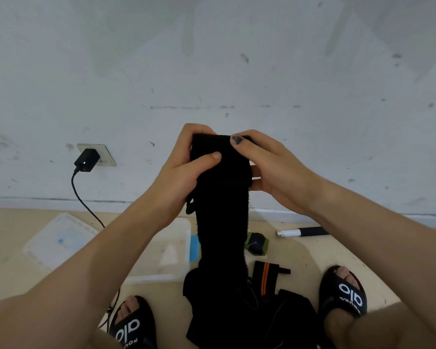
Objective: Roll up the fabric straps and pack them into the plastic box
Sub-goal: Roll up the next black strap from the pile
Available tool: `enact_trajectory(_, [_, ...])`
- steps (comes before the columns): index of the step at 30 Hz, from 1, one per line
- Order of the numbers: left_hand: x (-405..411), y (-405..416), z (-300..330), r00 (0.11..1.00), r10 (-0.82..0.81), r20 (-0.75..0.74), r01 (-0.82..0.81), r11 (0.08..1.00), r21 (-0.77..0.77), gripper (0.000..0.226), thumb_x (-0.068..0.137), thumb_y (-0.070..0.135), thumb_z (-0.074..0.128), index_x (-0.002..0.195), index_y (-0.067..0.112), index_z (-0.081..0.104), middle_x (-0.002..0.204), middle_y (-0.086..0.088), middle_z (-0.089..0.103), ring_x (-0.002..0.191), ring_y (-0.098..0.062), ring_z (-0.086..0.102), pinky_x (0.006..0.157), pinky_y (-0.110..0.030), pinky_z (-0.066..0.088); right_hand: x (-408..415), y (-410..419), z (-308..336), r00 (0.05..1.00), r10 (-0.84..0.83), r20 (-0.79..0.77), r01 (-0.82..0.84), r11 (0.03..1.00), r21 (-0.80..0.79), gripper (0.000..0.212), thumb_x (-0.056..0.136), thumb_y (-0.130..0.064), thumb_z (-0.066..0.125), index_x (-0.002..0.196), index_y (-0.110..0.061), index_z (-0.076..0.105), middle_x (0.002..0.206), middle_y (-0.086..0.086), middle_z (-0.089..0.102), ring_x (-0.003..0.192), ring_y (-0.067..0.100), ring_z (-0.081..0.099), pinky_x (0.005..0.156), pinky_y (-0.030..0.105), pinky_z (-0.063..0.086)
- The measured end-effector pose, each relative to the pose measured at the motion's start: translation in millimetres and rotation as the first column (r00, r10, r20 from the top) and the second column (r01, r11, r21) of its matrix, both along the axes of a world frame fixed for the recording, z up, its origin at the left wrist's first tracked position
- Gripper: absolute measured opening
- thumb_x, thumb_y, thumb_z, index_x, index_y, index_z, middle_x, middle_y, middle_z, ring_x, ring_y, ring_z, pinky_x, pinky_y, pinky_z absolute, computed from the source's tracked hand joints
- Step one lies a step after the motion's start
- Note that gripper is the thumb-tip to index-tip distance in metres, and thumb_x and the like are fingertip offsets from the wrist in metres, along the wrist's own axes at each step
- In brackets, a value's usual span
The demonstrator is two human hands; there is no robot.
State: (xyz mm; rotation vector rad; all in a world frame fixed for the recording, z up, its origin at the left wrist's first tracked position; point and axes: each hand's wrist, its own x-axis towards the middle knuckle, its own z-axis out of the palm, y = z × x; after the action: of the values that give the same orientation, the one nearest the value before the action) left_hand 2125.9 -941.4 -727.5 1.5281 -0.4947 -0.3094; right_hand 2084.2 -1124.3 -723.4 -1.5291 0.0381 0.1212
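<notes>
Two hands are engaged on one black strap point(222, 187), which is held up in front of the wall, well above the floor. The left hand point(186, 170) is clamped on the strap's left edge, thumb pressed across the front face; the right hand point(269, 167) pinches the top right corner, fingers curled behind. The upper end appears to be folded over into the start of a roll, while the long tail hangs straight down to a dark heap of further straps point(249, 313) between the sandalled feet.

For a tight roll, the first turns are best kept narrow and square to the strap's edges, so that the coil is not skewed into a cone. Tension is judged to be useful: the hanging tail can be left to pull by its own weight while the coil is turned downward. A thin loop point(190, 206) dangling at the left edge should be tucked in, or it may snag.

The plastic box point(179, 250) stands open on the floor below the left forearm, its lid point(58, 240) lying apart to the left. A rolled green strap point(257, 244) lies just beside the box, not yet packed.
</notes>
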Motion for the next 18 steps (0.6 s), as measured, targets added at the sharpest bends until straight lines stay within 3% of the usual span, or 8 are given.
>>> enact_trajectory(6, [0.6, 1.5, -0.2, 0.999, -0.031, 0.015, 0.031, 1.000, 0.006, 0.027, 0.102, 0.002, 0.050, 0.115, 0.026, 0.052, 0.100, 0.008, 0.060, 0.090, -0.009, 0.064, 0.067, -0.021, 0.052, 1.5, 0.3, -0.8, 0.997, -0.020, 0.072, 0.017, 0.998, 0.052, 0.021, 0.102, -0.016, 0.061, 0.121, -0.007, 0.063, 0.111, 0.023, 0.068, 0.095, 0.023, 0.071, 0.079, 0.028, 0.059])
enact_trajectory(10, [-1.8, -1.4, -1.7, 1.000, -0.017, -0.019, 0.017, 1.000, -0.001, 0.028, 0.102, 0.003, 0.050, 0.115, 0.027, 0.051, 0.098, 0.007, 0.063, 0.089, -0.010, 0.067, 0.068, -0.022, 0.054, 2.5, -1.6, -2.4, 0.994, -0.017, 0.105, 0.013, 0.999, 0.044, 0.021, 0.100, -0.011, 0.062, 0.121, -0.007, 0.065, 0.109, 0.020, 0.068, 0.096, 0.022, 0.071, 0.080, 0.027, 0.057])
enact_trajectory(14, [-4.6, -6.7, -6.7, 0.989, 0.108, 0.105, -0.115, 0.991, 0.068, 0.027, 0.099, 0.022, 0.067, 0.120, 0.024, 0.050, 0.109, 0.003, 0.061, 0.102, -0.011, 0.067, 0.078, -0.025, 0.057, 2.4, -1.8, -3.0, 0.992, -0.028, 0.125, 0.020, 0.998, 0.065, 0.020, 0.099, -0.009, 0.063, 0.119, -0.006, 0.065, 0.109, 0.018, 0.069, 0.099, 0.023, 0.071, 0.083, 0.029, 0.057])
enact_trajectory(18, [-5.8, -7.6, -6.2, 0.972, 0.142, 0.189, -0.163, 0.981, 0.101, 0.032, 0.097, 0.031, 0.068, 0.122, 0.021, 0.050, 0.111, 0.002, 0.061, 0.101, -0.008, 0.066, 0.081, -0.024, 0.058, 1.9, 0.3, -1.6, 0.994, -0.035, 0.107, 0.025, 0.995, 0.092, 0.018, 0.100, -0.011, 0.062, 0.117, -0.007, 0.065, 0.105, 0.012, 0.070, 0.097, 0.020, 0.072, 0.079, 0.026, 0.057])
